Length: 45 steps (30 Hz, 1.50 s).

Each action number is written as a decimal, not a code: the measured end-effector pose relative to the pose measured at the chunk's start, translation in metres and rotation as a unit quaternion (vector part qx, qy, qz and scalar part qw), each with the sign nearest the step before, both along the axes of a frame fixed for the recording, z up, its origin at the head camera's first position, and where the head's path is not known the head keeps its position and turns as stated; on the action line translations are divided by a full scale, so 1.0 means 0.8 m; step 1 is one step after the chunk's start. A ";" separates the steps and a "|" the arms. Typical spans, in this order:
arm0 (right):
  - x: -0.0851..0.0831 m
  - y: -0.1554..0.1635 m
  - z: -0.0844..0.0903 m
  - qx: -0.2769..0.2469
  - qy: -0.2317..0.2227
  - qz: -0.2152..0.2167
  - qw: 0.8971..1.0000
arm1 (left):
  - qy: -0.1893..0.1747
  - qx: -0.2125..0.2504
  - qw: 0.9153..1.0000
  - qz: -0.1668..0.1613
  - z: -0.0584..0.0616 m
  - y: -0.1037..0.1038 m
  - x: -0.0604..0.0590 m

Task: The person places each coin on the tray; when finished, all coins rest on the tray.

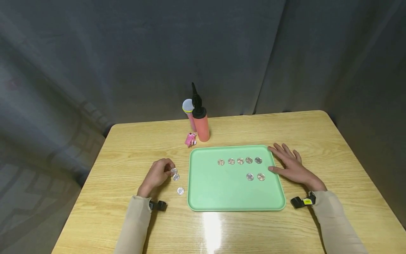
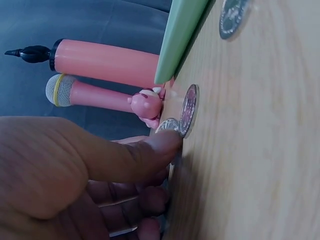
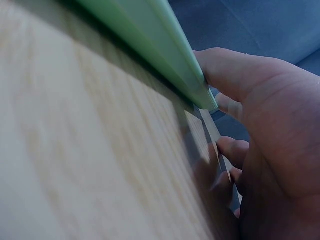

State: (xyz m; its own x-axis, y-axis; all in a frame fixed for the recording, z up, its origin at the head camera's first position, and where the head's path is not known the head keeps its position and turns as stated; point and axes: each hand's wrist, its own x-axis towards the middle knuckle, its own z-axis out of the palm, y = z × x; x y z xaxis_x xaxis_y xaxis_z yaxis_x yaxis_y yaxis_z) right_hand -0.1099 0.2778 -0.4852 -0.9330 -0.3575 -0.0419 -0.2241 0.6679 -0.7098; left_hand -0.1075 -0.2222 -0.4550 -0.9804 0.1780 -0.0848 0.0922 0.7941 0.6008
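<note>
Left of the green tray point(image 1: 222, 197), my left hand point(image 1: 158, 173) pinches a silver coin point(image 2: 168, 125) between thumb and fingers, low over the table. A second coin point(image 1: 176, 177) lies right by the thumb tip, and another coin point(image 1: 180, 191) is nearer to me beside the tray. On the tray, several shiny coins make a row along the far side, one of them this coin point(image 1: 240, 161); two more, including this coin point(image 1: 250, 176), lie below its right end. My right hand point(image 1: 293, 167) spreads its fingers at the tray's right edge, the thumb on the rim.
Behind the tray stand a pink hand pump point(image 1: 201, 128) with a black nozzle and a toy microphone point(image 1: 191, 118). A small pink figure point(image 1: 190, 140) sits in front of them. Dark curtains point(image 1: 203, 53) hang behind the wooden table point(image 1: 152, 141).
</note>
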 end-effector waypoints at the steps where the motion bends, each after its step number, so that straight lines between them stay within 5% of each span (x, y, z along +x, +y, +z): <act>1: 0.000 0.000 0.000 0.000 0.000 0.000 1.000 | -0.003 0.007 1.000 0.003 0.000 0.000 0.000; 16: 0.000 0.002 0.003 0.003 0.002 0.001 1.000 | 0.013 0.056 0.998 0.000 0.005 -0.008 0.003; 26: 0.001 0.001 0.002 0.000 -0.004 -0.001 1.000 | 0.035 0.078 0.996 0.037 0.015 -0.011 0.004; 35: -0.001 0.001 0.000 0.005 -0.001 -0.003 1.000 | 0.084 0.123 0.985 0.086 0.028 0.006 0.005; 45: 0.000 0.000 -0.001 0.005 -0.003 -0.004 1.000 | 0.066 0.145 0.983 0.091 0.038 0.029 0.006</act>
